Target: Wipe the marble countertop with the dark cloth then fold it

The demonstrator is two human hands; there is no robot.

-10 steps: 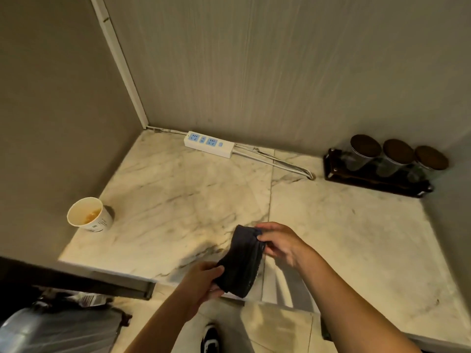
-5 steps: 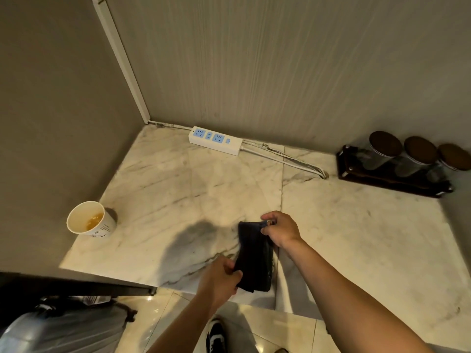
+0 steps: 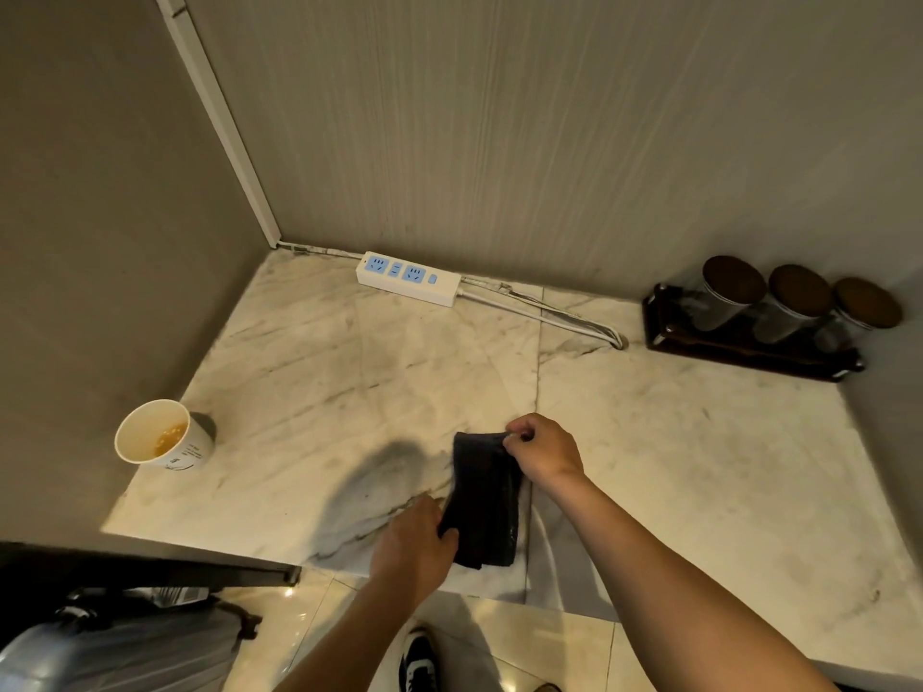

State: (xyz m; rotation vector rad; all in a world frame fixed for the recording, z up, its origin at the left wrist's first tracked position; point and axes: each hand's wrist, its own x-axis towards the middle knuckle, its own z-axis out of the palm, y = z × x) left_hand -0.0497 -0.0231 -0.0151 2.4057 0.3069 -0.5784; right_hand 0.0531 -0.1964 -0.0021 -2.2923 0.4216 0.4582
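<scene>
The dark cloth (image 3: 485, 506) lies folded into a narrow strip on the marble countertop (image 3: 349, 382), near its front edge. My right hand (image 3: 542, 449) pinches the cloth's far top corner between thumb and fingers. My left hand (image 3: 417, 539) grips the cloth's near left edge, thumb on top. Both forearms reach in from the bottom of the view.
A paper cup (image 3: 162, 437) with some yellowish liquid stands at the counter's left edge. A white power strip (image 3: 407, 278) and its cable lie along the back wall. A dark tray (image 3: 749, 342) with three lidded jars sits back right. Walls close in left, back and right.
The cloth has come down from being held up in the air to lying flat on the marble. Both hands moved forward with it and keep their hold.
</scene>
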